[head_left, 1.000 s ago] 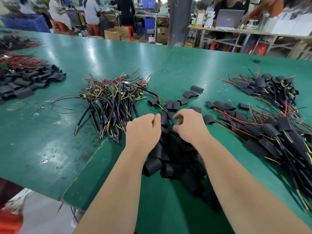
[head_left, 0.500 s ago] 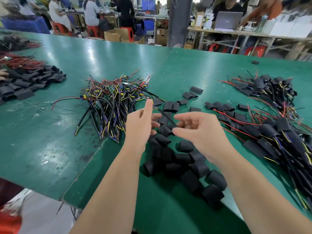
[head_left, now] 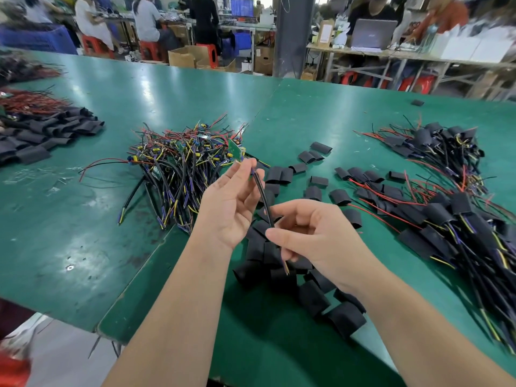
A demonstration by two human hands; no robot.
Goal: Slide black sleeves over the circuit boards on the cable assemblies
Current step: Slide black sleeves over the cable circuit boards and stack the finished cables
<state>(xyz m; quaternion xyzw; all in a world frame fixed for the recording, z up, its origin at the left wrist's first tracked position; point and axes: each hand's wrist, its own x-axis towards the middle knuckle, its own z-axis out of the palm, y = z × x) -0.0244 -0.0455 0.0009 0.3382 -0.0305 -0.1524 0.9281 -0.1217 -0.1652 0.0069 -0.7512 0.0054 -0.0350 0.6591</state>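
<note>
Above the sleeve pile [head_left: 279,263], the left hand [head_left: 229,208] pinches a cable [head_left: 262,196] just under its board [head_left: 236,150]; fingers of the right hand [head_left: 315,238] pinch it lower down. Best keep it taut, thread a sleeve on from the free end, then push it up over the board. A second ago both hands were down on the pile.

Bright overhead light, glare on table [head_left: 145,90], blurred edges

— Where are the bare cable assemblies [head_left: 178,174] heaped?
— On the surface [head_left: 83,247], left of centre. The loose sleeves [head_left: 312,297] are scattered before them and to their right; the sleeved assemblies [head_left: 452,219] are piled far right.
</note>
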